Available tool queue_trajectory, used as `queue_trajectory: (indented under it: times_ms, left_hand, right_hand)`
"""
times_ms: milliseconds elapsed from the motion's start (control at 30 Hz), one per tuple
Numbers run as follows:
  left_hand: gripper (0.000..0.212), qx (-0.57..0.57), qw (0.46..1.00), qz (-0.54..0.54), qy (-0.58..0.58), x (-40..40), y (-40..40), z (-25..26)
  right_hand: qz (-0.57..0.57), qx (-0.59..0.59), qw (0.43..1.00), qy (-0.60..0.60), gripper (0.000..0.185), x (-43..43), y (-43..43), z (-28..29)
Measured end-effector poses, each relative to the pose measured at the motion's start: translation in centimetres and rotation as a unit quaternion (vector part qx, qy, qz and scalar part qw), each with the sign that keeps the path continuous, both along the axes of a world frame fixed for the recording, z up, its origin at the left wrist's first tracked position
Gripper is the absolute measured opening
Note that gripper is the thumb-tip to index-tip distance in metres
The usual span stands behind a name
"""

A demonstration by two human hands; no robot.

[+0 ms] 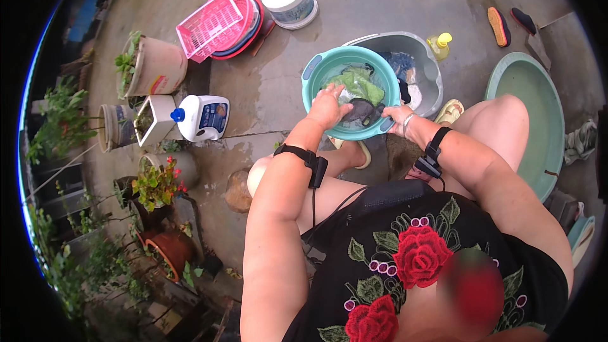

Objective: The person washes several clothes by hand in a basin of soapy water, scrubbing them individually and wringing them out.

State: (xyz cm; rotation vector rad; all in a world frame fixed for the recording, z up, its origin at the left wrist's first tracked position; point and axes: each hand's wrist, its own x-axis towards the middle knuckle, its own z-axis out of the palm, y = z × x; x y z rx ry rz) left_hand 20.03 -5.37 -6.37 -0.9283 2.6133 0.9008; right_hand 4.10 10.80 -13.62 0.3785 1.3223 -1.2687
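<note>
A teal plastic basin [312, 99] with handles is in front of me, overlapping the near left side of a grey bucket [435, 61]. In its water lie a green cloth [362, 86] and a dark grey cloth item [359, 110]. My left hand [329, 106] reaches over the near left rim, fingers spread near the cloths; its fingertips look free of them. The basin's right handle is gripped by my right hand [398, 118], near the dark item. Inside the grey bucket are blue cloth [398, 65] and a white item [414, 96].
A yellow pump bottle [440, 45] stands beside the bucket. At right is a large green tub [546, 118] of water. Left are a white detergent jug [205, 118], potted plants and stacked pink baskets [213, 23]. A lidded white bucket [289, 2] and shoes [498, 26] are farther off.
</note>
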Motion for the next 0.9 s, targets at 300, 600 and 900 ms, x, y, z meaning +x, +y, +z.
queue_trajectory:
  times_ms: [300, 600, 900]
  left_hand:
    - [0.071, 0.083, 0.954, -0.094, -0.273, -5.4, -0.5, -1.9]
    - [0.074, 0.008, 0.960, -0.096, -0.262, -4.9, 1.3, -4.2]
    - [0.048, 0.179, 0.965, 0.113, 0.153, -6.0, -8.3, 0.6]
  right_hand:
    - [0.104, 0.014, 0.994, 0.023, 0.015, -0.5, 0.6, 0.3]
    - [0.118, 0.017, 0.993, 0.016, 0.019, -0.8, 0.6, 0.8]
    - [0.043, 0.002, 0.999, -0.001, 0.024, -1.7, -0.2, -0.3]
